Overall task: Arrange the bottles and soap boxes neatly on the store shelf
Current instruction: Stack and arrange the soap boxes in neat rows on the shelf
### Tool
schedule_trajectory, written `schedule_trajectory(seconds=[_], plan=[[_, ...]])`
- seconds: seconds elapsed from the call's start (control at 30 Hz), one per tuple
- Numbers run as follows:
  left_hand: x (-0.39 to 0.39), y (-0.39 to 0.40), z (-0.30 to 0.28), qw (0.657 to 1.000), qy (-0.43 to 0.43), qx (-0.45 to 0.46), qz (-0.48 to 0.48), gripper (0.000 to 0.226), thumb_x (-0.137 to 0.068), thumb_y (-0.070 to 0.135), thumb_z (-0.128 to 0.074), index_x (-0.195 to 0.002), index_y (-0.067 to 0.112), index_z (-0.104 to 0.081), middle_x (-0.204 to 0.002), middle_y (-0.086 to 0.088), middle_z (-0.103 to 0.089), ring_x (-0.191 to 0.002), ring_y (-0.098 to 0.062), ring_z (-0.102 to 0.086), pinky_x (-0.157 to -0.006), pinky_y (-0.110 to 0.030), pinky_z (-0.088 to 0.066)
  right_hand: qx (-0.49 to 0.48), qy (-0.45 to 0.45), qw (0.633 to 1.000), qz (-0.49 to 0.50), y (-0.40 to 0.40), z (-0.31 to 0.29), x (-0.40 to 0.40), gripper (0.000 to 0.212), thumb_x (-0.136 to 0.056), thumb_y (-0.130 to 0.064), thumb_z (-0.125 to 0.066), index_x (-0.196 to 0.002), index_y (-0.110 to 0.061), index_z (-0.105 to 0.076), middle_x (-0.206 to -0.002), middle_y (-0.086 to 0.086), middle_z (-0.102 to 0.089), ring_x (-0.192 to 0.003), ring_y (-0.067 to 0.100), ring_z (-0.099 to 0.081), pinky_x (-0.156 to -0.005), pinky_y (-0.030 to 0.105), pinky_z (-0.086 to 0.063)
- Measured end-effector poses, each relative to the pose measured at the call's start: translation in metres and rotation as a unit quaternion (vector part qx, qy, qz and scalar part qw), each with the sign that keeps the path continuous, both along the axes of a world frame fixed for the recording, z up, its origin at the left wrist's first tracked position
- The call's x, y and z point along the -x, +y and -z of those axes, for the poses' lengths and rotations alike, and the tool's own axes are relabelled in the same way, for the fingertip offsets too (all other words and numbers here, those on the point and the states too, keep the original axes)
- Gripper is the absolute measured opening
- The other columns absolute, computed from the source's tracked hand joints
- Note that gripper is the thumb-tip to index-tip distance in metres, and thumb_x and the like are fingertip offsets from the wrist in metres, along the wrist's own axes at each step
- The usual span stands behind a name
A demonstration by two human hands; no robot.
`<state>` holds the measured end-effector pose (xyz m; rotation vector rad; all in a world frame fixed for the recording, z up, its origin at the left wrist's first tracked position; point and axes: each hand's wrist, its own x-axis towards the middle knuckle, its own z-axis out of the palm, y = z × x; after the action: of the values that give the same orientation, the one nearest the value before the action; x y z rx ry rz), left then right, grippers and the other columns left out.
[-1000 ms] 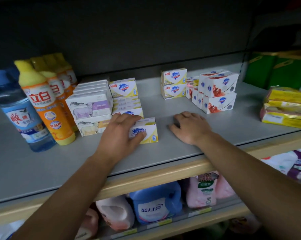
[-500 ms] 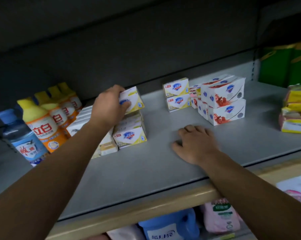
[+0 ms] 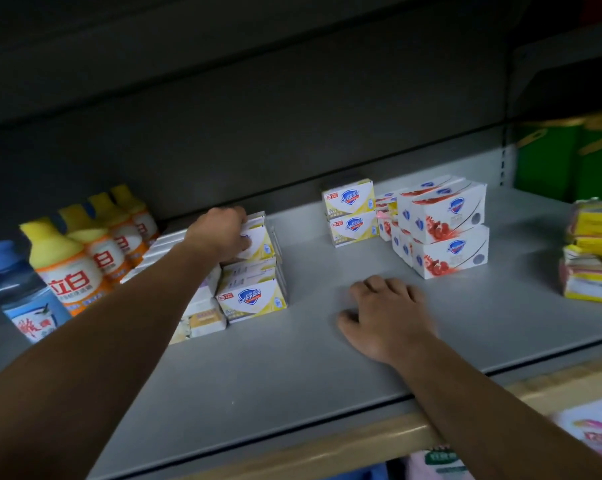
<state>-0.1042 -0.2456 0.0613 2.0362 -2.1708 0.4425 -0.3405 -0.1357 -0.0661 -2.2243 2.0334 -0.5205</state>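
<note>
My left hand [image 3: 223, 233] grips a yellow-and-white soap box [image 3: 259, 242] on top of the yellow soap stack [image 3: 254, 299] at the left middle of the grey shelf [image 3: 292, 368]. My right hand [image 3: 386, 317] rests on the shelf, fingers curled under, holding nothing that I can see. Further back stand two stacked yellow soap boxes [image 3: 350, 211] and a group of red-and-white soap boxes [image 3: 445, 226]. White soap boxes [image 3: 202, 317] lie left of the yellow stack, partly hidden by my forearm. Yellow-capped orange bottles [image 3: 71, 268] and a blue bottle [image 3: 19, 299] stand at the far left.
Yellow wrapped packs [image 3: 592, 251] are piled at the right edge. Green boxes [image 3: 569, 161] stand beyond a shelf divider at the back right. A dark back wall closes the shelf. Below the wooden front lip [image 3: 327, 448], other packages show on a lower shelf.
My left hand lifted the yellow soap box from the shelf front up and back onto the yellow stack. My right hand stayed on the shelf.
</note>
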Motion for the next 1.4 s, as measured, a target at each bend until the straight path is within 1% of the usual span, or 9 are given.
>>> schedule_trajectory(seconds=[0.13,0.3,0.43,0.67,0.83,1.07,1.27,1.33,1.4], plan=[[-0.004,-0.001,0.000,1.000,-0.009,0.004,0.008,0.051,-0.081,0.037,-0.068,-0.128,0.026,-0.051,-0.120,-0.008,-0.062,-0.106,-0.032,-0.059,-0.089,-0.041,-0.051,0.002,0.003,1.000,0.001,0.000,0.000,0.000,0.053,-0.090,-0.053,-0.034,-0.135,-0.027,-0.045,-0.137,-0.004,-0.045,-0.131,0.023,-0.036,-0.106,0.041,-0.025],[-0.008,-0.002,-0.004,1.000,-0.005,0.005,-0.005,0.043,-0.078,0.046,-0.070,-0.118,0.031,-0.061,-0.112,-0.002,-0.065,-0.099,-0.026,-0.060,-0.081,-0.034,-0.049,0.002,0.014,1.000,0.005,0.000,0.000,-0.001,0.054,-0.089,-0.056,-0.032,-0.134,-0.030,-0.045,-0.138,-0.006,-0.045,-0.130,0.022,-0.037,-0.104,0.040,-0.027],[-0.004,0.001,-0.004,1.000,0.003,0.013,0.009,0.042,-0.079,0.049,-0.069,-0.116,0.029,-0.061,-0.107,-0.002,-0.065,-0.095,-0.026,-0.061,-0.082,-0.037,-0.051,-0.003,0.014,1.000,0.005,0.000,-0.001,0.000,0.054,-0.089,-0.056,-0.032,-0.134,-0.030,-0.045,-0.138,-0.005,-0.044,-0.130,0.023,-0.037,-0.104,0.040,-0.026],[0.050,0.004,0.005,0.966,0.171,0.110,0.163,0.048,-0.082,0.037,-0.067,-0.126,0.020,-0.060,-0.120,-0.007,-0.066,-0.110,-0.026,-0.061,-0.094,-0.035,-0.048,-0.008,0.013,1.000,0.004,0.004,-0.005,-0.002,0.052,-0.090,-0.053,-0.034,-0.134,-0.028,-0.047,-0.137,-0.003,-0.045,-0.130,0.024,-0.037,-0.108,0.041,-0.027],[0.104,-0.028,0.024,0.946,0.256,0.084,0.182,0.053,-0.084,0.033,-0.068,-0.132,0.016,-0.055,-0.127,-0.008,-0.062,-0.116,-0.025,-0.058,-0.099,-0.033,-0.045,-0.003,0.013,1.000,0.003,0.005,-0.005,-0.002,0.054,-0.091,-0.052,-0.036,-0.136,-0.026,-0.047,-0.139,-0.001,-0.045,-0.130,0.026,-0.037,-0.111,0.042,-0.026],[0.141,-0.089,0.051,0.970,0.211,0.043,0.117,0.063,-0.086,0.037,-0.067,-0.142,0.018,-0.044,-0.132,-0.019,-0.049,-0.120,-0.037,-0.047,-0.101,-0.040,-0.039,0.014,0.019,1.000,0.010,0.003,-0.001,-0.003,0.055,-0.088,-0.056,-0.036,-0.133,-0.026,-0.048,-0.136,-0.002,-0.046,-0.129,0.026,-0.037,-0.111,0.043,-0.023],[0.152,-0.094,0.059,0.975,0.125,0.153,0.105,0.047,-0.085,0.034,-0.068,-0.127,0.018,-0.053,-0.120,-0.016,-0.058,-0.110,-0.037,-0.051,-0.093,-0.042,-0.040,0.024,0.023,0.999,0.010,0.001,0.002,-0.001,0.057,-0.086,-0.059,-0.034,-0.132,-0.027,-0.048,-0.136,-0.001,-0.046,-0.130,0.026,-0.034,-0.111,0.043,-0.021],[0.152,-0.083,0.053,0.969,0.142,0.162,0.122,0.045,-0.083,0.029,-0.068,-0.125,0.021,-0.053,-0.118,-0.015,-0.060,-0.109,-0.037,-0.053,-0.092,-0.042,-0.040,0.019,0.024,0.999,0.012,0.001,0.001,-0.001,0.057,-0.086,-0.059,-0.034,-0.132,-0.027,-0.048,-0.136,-0.002,-0.046,-0.129,0.027,-0.036,-0.110,0.043,-0.022],[0.150,-0.064,0.045,0.953,0.210,0.159,0.148,0.044,-0.081,0.025,-0.070,-0.122,0.021,-0.054,-0.116,-0.013,-0.061,-0.107,-0.036,-0.056,-0.089,-0.042,-0.043,0.016,0.021,1.000,0.013,0.001,0.000,-0.001,0.057,-0.085,-0.058,-0.034,-0.131,-0.028,-0.048,-0.135,-0.002,-0.046,-0.128,0.026,-0.037,-0.110,0.042,-0.023]])
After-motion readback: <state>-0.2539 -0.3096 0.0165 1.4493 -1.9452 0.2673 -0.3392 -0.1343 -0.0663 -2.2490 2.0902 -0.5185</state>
